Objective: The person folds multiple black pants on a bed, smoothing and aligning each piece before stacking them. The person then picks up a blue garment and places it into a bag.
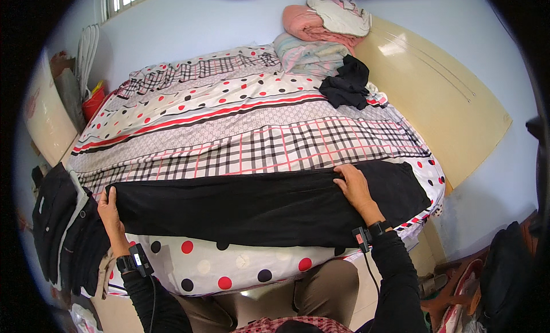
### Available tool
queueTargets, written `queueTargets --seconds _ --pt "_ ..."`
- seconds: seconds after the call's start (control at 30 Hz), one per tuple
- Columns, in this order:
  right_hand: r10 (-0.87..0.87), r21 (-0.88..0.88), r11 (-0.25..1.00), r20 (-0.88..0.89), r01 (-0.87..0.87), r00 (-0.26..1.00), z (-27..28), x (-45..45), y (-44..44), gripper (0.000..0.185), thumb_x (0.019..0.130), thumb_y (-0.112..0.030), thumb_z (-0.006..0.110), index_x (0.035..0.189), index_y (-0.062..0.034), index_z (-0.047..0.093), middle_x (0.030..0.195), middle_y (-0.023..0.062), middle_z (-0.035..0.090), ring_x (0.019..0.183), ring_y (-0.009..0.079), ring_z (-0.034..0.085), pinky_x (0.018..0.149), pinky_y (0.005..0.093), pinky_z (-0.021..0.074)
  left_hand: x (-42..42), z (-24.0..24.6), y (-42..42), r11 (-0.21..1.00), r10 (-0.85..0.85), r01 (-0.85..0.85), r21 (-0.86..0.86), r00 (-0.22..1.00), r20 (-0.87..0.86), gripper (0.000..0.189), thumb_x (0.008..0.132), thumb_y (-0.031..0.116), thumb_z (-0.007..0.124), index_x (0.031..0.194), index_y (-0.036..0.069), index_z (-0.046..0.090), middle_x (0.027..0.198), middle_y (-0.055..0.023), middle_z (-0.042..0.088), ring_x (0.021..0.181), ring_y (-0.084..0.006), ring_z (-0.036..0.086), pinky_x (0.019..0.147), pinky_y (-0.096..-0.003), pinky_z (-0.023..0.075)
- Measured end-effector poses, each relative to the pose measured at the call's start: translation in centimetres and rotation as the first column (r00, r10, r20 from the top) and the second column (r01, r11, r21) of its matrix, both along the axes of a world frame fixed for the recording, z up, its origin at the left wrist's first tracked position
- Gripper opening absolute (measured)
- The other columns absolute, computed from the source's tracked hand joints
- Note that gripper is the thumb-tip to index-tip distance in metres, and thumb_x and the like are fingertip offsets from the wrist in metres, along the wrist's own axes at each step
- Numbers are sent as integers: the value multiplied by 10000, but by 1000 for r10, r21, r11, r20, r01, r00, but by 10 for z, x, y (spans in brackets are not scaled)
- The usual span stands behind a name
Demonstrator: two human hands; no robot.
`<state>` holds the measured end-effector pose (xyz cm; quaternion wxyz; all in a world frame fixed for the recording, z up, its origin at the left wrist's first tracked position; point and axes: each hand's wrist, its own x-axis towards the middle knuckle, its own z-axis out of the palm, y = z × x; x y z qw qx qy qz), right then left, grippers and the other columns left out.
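Black trousers (240, 208), folded lengthwise, lie across the near side of a bed with a patterned sheet (206, 156). My left hand (111, 215) is at their left end, with the thumb on top of the cloth and the fingers at the edge; how firmly it grips is unclear. My right hand (354, 189) rests on the upper edge towards the right end, its thumb and fingers apart on the cloth. Whether it pinches any fabric cannot be told.
Dark folded clothes (64, 230) are stacked at the bed's left corner. A crumpled black garment (347, 83) lies near folded quilts (313, 53) at the back right. A cream board (447, 92) leans against the wall. Shoes (466, 281) stand on a rack at the lower right.
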<state>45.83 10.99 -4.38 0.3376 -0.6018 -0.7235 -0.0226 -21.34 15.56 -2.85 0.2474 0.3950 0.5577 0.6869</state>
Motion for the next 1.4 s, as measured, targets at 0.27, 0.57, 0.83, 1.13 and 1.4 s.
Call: queueTargets --seconds 0.27,0.57,0.83,1.13,1.4 --pt "210 -92 976 187 -195 960 1 -28 21 185 770 -176 753 914 -104 662 915 40 634 935 254 597 815 381 420 -12 -9 8 1000 13 -13 -2 999 -52 266 948 167 652 1137 -21 660 948 1 686 792 -63 600 731 -210 475" --pt "57 -493 854 -234 -169 970 -17 -14 48 244 688 -108 809 896 -54 692 685 65 642 635 216 627 599 332 484 -12 -12 12 1000 -17 17 1 992 -127 157 942 165 662 979 13 666 878 28 651 753 -43 557 696 -201 445" --pt "28 -595 786 -235 -167 972 -2 -20 61 157 687 -42 794 740 -32 647 645 -3 600 598 91 545 564 269 430 -14 -16 14 999 -41 41 0 996 -73 203 938 198 667 1019 12 682 915 16 657 791 -80 572 747 -222 452" --pt "124 -429 784 -600 -448 790 18 5 34 113 760 39 721 810 -29 646 748 -11 595 699 90 553 657 252 462 -5 -10 12 1000 -15 14 22 1000 26 138 953 169 647 908 39 650 829 48 617 705 -27 505 655 -191 412" --pt "38 -443 885 -243 -145 969 13 -15 43 333 765 19 687 1096 -5 659 757 83 628 736 182 617 697 306 490 -4 -9 12 999 -21 20 37 1000 21 145 949 178 653 916 38 665 817 56 625 702 -23 513 654 -191 419"
